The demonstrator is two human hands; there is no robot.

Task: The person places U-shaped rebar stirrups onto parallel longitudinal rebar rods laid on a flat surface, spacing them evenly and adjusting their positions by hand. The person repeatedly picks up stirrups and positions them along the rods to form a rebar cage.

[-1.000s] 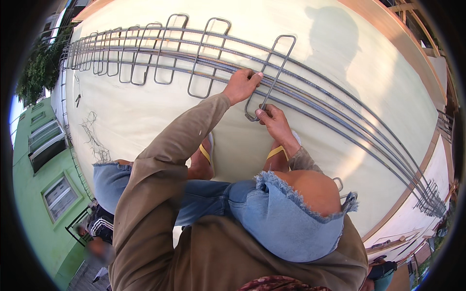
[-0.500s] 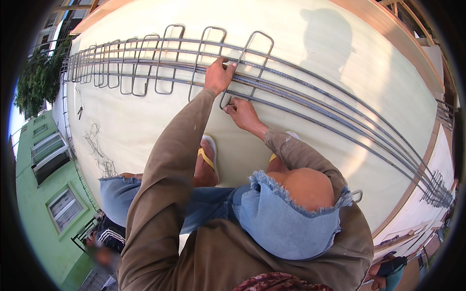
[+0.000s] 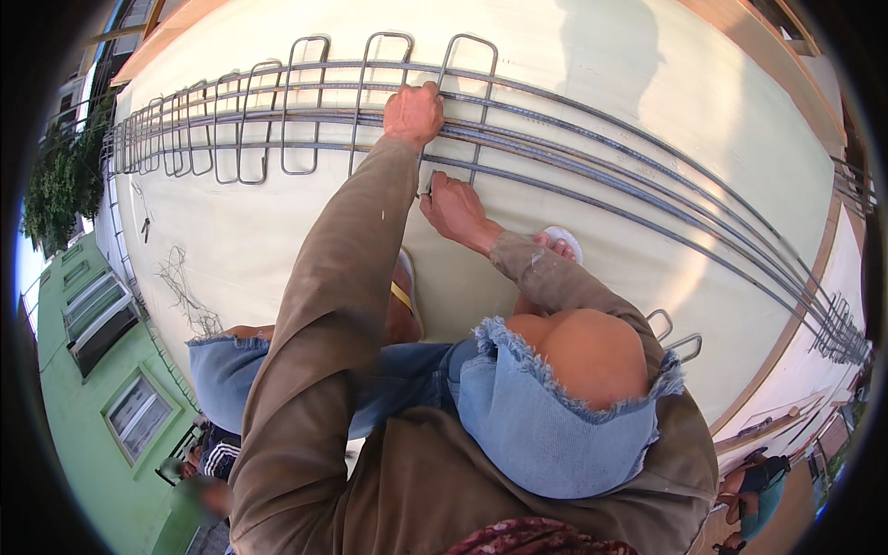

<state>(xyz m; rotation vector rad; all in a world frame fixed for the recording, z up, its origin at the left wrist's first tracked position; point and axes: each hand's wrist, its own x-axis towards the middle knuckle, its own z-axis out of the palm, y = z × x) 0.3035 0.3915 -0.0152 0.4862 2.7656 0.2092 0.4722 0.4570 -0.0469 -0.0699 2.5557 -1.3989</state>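
Long steel rebars [image 3: 592, 188] run across a pale board, with rectangular wire stirrups [image 3: 305, 42] set along them to the left. My left hand [image 3: 413, 113] is closed over the middle bars, at the left side of the rightmost stirrup [image 3: 474, 39]. Below the lowest bar, my right hand [image 3: 455, 205] has its fingers curled around that stirrup's lower end. The stirrup leans slightly, its top further right than its bottom. My left fingertips are hidden, so exactly what they wrap around is partly covered.
Two loose stirrup ends [image 3: 683, 346] show beside my right knee. Tangled thin wire [image 3: 180, 291] and a small dark tool [image 3: 145, 229] lie on the left. Rebar ends bunch at a cluster of stirrups [image 3: 840, 333] far right. Other people [image 3: 754, 490] are beyond the board.
My left hand has turned and its fingers have folded down into a closed grip. My right hand stays at the stirrup's lower end. The view has shifted slightly.
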